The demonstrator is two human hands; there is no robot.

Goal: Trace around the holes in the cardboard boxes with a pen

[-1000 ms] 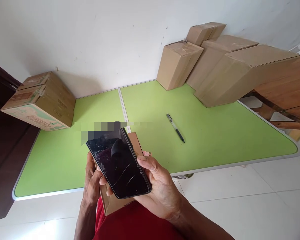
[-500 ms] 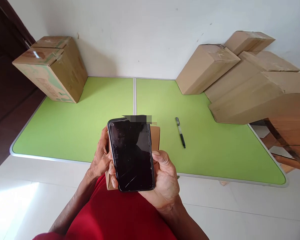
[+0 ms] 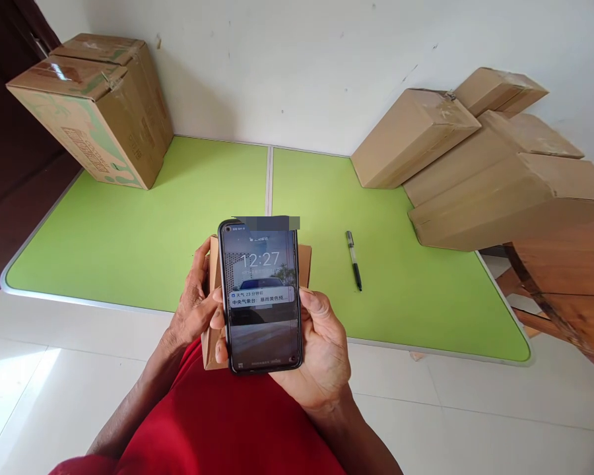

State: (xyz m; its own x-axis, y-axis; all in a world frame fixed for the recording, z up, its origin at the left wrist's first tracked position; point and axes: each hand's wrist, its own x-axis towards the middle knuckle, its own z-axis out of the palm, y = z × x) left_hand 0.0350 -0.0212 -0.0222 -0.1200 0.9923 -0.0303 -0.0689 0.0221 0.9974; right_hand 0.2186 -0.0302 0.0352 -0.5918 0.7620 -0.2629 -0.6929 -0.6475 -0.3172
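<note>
A black-framed smartphone is held upright in front of me, its lit lock screen showing 12:27 over a picture of a car. My right hand wraps round it from behind, thumb on the right edge and fingertips curling past the left edge. Behind the phone is a small cardboard box, mostly hidden by it. My left hand grips the box's left side, its fingers closed along it and its thumb close to the phone's left edge. Beyond the hands, a clear pen with a black grip lies on the table.
The green folding table has a pale seam and metal rim. A large printed carton stands at its back left. Several plain cardboard boxes are grouped at the right, beside a brown wooden piece of furniture. A white wall rises behind.
The phone's screen has gone from black to a lit lock screen. Both hands keep their hold on phone and box. The view has shifted and turned slightly.
</note>
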